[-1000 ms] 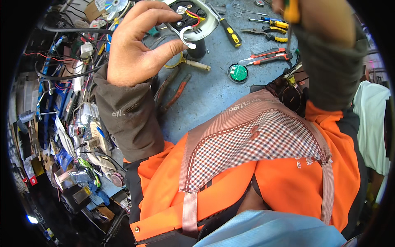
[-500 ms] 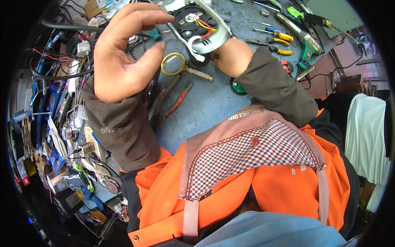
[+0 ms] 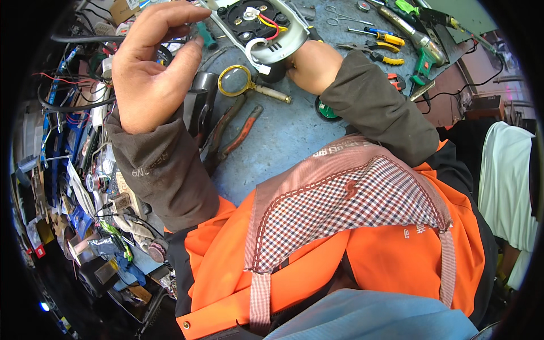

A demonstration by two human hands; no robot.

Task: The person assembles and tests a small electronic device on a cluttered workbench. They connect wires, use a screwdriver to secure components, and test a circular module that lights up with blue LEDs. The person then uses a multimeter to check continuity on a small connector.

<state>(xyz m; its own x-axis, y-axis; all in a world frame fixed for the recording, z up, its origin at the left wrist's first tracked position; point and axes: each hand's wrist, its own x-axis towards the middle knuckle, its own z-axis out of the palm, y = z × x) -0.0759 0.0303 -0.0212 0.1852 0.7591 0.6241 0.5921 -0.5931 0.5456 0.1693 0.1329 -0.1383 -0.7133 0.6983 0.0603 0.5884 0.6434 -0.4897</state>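
My right hand grips a white appliance housing from its right lower side, above the workbench; its fingertips are hidden underneath. Inside the housing sits a black round part with red and yellow wires and a white connector. A loose white plug hangs over its near rim. Left of the housing, my left hand is raised, open and holding nothing, thumb and index finger apart. A green handle shows just beyond its fingertips. Below the housing lies a brass-rimmed magnifying glass.
Red-handled pliers lie nearest me on the blue workbench. At the right are yellow-handled pliers, a screwdriver, scissors-like forceps and a green-handled tool. Cables and parts crowd the left side.
My left hand has drawn left, away from the housing, uncovering more of the green handle. The housing has shifted slightly left and up in view, still in my right hand.
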